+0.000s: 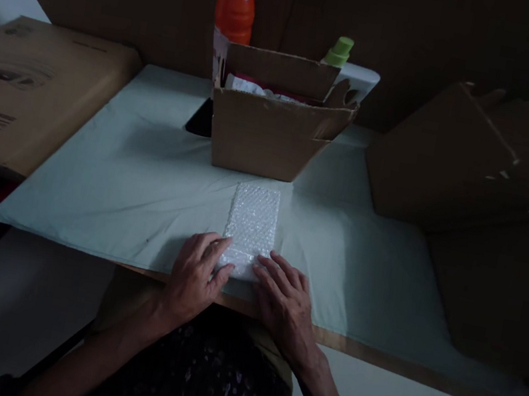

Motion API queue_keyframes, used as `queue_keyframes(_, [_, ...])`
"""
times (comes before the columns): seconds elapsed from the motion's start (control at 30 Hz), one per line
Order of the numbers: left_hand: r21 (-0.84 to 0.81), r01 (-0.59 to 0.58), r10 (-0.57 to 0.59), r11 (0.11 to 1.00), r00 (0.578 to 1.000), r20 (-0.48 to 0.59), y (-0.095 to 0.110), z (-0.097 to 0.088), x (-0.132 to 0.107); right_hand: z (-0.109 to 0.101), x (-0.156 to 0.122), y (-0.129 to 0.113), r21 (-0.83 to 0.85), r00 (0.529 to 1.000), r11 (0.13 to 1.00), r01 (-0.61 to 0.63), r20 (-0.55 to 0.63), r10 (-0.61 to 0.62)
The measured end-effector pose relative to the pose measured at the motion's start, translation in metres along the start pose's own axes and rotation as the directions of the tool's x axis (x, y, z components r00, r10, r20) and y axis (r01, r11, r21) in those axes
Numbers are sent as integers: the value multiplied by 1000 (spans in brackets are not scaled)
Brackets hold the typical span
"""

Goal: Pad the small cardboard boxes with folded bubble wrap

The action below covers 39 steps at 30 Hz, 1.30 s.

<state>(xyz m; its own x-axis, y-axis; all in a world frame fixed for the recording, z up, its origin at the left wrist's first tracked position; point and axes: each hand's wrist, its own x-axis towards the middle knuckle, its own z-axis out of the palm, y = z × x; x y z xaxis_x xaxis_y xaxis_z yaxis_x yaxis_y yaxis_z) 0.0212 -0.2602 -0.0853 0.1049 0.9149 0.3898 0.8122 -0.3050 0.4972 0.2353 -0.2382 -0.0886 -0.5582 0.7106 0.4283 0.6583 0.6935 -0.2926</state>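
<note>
1x bubble-wrap pkt [254,213]: flat on cloth-covered desk [370,263], nr front edge. Your L hand [191,273] & R hand [285,299]: fingers part-spread, resting at its nr end, no pinch. Done: wrap flat, crease across nr end. Left: can't tell if sealed.

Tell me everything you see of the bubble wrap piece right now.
The bubble wrap piece is a whitish, see-through rectangle of what looks like plastic, covered in small shiny bubbles. It lies flat on the pale cloth, its long sides running away from the person, in front of the open cardboard box. A crosswise line near its near end may be a fold or flap edge. The left hand and right hand touch that end from either side.
</note>
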Motion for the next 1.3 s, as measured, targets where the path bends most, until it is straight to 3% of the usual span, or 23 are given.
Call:
queue_keyframes(0.13, [-129, -130, 139, 983, 989, 58, -3, -9, -6, -5, 8, 3, 111, 1000, 993, -27, 0, 27])
queue_keyframes(0.3, [-216, -45, 63, 975, 995, 77, -4, -7, 3, -7, 5, 3, 201, 983, 963, -178, -1, 182])
queue_keyframes(0.43, [-101, -11, 19, 995, 996, 85, -5, 1, 25, -4, 0, 3, 84, 973, 980, -181, -132, 191])
queue_keyframes(0.6, [72, 5, -9, 997, 998, 59, -9, 8, 35, 0, 4, 8, -49, 998, 997, -57, -28, 55])
queue_keyframes(0.7, [-10, -63, 63, 998, 998, 29, -9, 3, 26, 1, 11, 13, -37, 999, 998, -44, -14, 44])
queue_keyframes(0.8, [-165, -121, 138, 979, 986, 97, -6, -5, 16, -2, 16, 15, 66, 999, 997, -45, -4, 45])
queue_keyframes(0.97, [-266, -8, 42, 964, 992, 119, -8, -8, 18, -9, 15, 14, 230, 986, 959, -164, 5, 168])
queue_keyframes(1.03, [-223, 19, 7, 975, 993, 115, -12, -5, 26, -8, 13, 14, 192, 976, 963, -191, -67, 207])
queue_keyframes(1.13, [-73, 57, -50, 996, 995, 90, -19, 4, 42, -5, 15, 13, 55, 979, 987, -148, -132, 154])
queue_keyframes(1.3, [70, 97, -99, 993, 995, 31, -26, 11, 57, 4, 33, 11, -98, 995, 994, -57, 73, 64])
